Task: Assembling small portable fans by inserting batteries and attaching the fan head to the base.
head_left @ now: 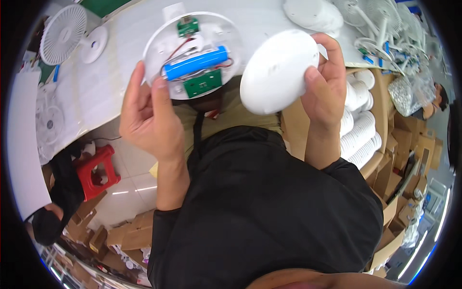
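Hands: left (149, 113) on battery-filled base (192, 55), right (325, 82) on cover (279, 72).

The round base (192, 53) held in the left hand (149, 115) is smooth white plastic; inside it lie a glossy blue cylinder cell (196, 62) and two matt green circuit boards (203, 83). At three o'clock from it, the right hand (323, 82) grips a white plastic cover (278, 72) with a faint sheen. The stool (96, 172) at eight o'clock is shiny red plastic; the boxes (120, 235) are dull brown cardboard.
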### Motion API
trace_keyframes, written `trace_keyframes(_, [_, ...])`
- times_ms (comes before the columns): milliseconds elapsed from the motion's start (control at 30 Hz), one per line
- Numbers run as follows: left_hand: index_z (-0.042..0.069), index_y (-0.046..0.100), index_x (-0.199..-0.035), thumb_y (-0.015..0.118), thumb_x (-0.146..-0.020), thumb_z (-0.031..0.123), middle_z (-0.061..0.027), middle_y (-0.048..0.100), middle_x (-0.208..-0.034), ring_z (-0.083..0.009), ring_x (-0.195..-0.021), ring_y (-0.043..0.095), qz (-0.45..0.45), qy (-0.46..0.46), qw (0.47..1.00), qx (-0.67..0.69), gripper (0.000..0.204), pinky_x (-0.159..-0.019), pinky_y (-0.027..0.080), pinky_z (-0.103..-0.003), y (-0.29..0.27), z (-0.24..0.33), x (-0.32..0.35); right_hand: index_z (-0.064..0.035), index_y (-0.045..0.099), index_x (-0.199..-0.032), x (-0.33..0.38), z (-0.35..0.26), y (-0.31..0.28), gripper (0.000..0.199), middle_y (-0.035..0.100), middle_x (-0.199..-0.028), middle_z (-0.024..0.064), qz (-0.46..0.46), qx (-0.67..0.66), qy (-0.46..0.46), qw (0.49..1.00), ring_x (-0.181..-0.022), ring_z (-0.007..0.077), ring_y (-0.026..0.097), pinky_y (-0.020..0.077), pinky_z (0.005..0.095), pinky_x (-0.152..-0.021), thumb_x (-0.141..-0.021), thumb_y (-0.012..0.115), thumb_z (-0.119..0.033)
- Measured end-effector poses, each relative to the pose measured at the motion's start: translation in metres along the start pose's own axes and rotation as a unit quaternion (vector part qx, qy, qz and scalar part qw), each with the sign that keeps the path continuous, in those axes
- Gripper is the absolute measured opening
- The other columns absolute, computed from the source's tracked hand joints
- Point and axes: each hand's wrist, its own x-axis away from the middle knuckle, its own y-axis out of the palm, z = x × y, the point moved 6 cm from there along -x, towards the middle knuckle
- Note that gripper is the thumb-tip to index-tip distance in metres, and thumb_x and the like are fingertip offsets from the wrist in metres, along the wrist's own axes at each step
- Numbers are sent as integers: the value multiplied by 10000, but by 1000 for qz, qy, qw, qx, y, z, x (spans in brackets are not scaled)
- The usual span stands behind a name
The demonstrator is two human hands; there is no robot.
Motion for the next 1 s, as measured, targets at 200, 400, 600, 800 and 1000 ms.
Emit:
trace_keyframes(200, [-55, 565, -1286, 630, -897, -27, -145, 709, -879, -126, -760, 640, -26, -2, 999, -20, 395, -739, 517, -208, 9, 6, 13, -12, 415, -1323, -10, 12, 53, 485, 548, -1204, 155, 15, 39, -101, 994, -1021, 216, 551, 452, 287, -904, -869, 587, -10])
trace_keyframes(400, [-55, 590, -1253, 623, -895, -17, -149, 708, -951, -139, -780, 652, -9, 6, 1000, 28, 362, -721, 525, -223, -1, -1, 23, -25, 422, -1306, -13, 28, 71, 465, 500, -1253, 147, -16, -6, -64, 998, -1083, 219, 497, 421, 312, -948, -878, 603, -50])
trace_keyframes(600, [-63, 576, -1265, 583, -920, 32, -184, 673, -1077, -166, -841, 647, 14, -18, 996, 84, 359, -743, 531, -251, -12, -7, 29, -30, 425, -1299, -6, 29, 86, 455, 488, -1263, 135, 3, -30, -36, 999, -1082, 220, 488, 414, 314, -954, -879, 598, -55])
trace_keyframes(800, [-69, 469, -1364, 553, -934, 82, -232, 623, -1179, -231, -947, 639, -54, 31, 994, 89, 464, -834, 525, -294, -12, 8, 32, -31, 432, -1298, -4, 22, 94, 470, 485, -1263, 126, 8, 28, -101, 994, -1056, 212, 496, 422, 311, -942, -857, 595, -15])
trace_keyframes(1000, [-69, 386, -1417, 568, -928, 123, -242, 592, -1216, -269, -1014, 620, -55, -37, 990, 126, 557, -895, 506, -326, -17, 20, 37, -29, 399, -1334, 1, 21, 95, 499, 476, -1288, 152, -46, 120, -109, 986, -1056, 225, 491, 408, 310, -932, -883, 608, -79])
